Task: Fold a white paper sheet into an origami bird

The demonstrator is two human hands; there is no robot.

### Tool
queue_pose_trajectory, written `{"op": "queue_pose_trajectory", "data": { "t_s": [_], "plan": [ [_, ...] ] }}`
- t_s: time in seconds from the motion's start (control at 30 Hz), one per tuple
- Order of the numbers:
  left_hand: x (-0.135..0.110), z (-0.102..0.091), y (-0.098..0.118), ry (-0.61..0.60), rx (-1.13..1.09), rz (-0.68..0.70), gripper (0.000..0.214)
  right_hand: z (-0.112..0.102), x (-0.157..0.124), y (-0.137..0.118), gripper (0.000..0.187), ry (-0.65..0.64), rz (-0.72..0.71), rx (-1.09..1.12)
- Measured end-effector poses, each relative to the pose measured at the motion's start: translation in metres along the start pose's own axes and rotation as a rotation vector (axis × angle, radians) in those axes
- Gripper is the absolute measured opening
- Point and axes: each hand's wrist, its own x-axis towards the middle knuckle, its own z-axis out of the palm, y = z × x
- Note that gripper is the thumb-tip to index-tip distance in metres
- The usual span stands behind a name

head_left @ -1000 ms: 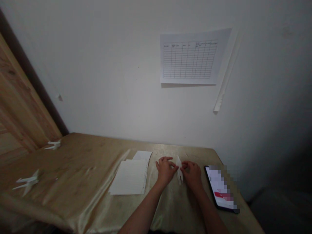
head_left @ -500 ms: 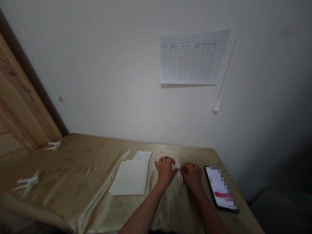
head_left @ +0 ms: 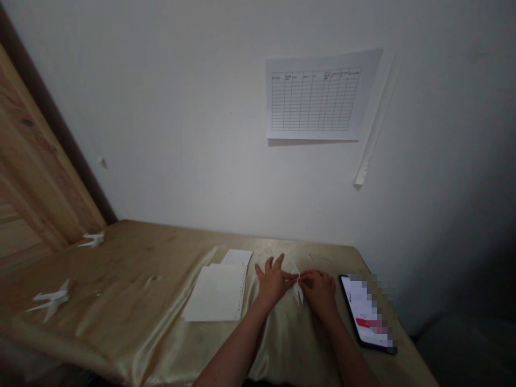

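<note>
A narrow folded piece of white paper (head_left: 298,294) is between my hands, its lower end split into two points. My left hand (head_left: 274,282) pinches its middle from the left with thumb and index finger, the other fingers spread upward. From the right, my right hand (head_left: 320,287) grips the same spot, its fingers curled. The fingertips of both hands meet there and cover the paper's centre. To the left of my left hand lies a stack of white paper sheets (head_left: 215,293) with one torn-looking edge.
Two folded white paper figures, one near (head_left: 52,299) and one farther (head_left: 93,238), lie at the table's left. A phone (head_left: 366,317) with a lit screen rests at the right. The gold cloth (head_left: 161,312) has creases. A printed table sheet (head_left: 314,99) hangs on the wall.
My left thumb and index finger have closed onto the paper's middle, while the other fingers have stretched out. My right hand has stayed nearly in place. The view has shifted slightly.
</note>
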Motion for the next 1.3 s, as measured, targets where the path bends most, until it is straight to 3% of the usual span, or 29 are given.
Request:
{"op": "queue_pose_trajectory", "data": {
  "t_s": [0.77,1.0,1.3],
  "plan": [
    [0.016,-0.008,-0.013,-0.105,0.03,0.028,0.046,-0.001,0.002,0.001,0.011,-0.012,0.003,0.016],
    [0.025,-0.013,-0.014,-0.148,0.062,0.022,0.063,-0.002,0.001,0.0,0.01,0.009,-0.003,0.029],
    [0.017,-0.004,-0.021,-0.056,0.093,0.114,0.058,0.0,0.002,0.001,0.009,0.004,-0.003,0.026]
  ]
}}
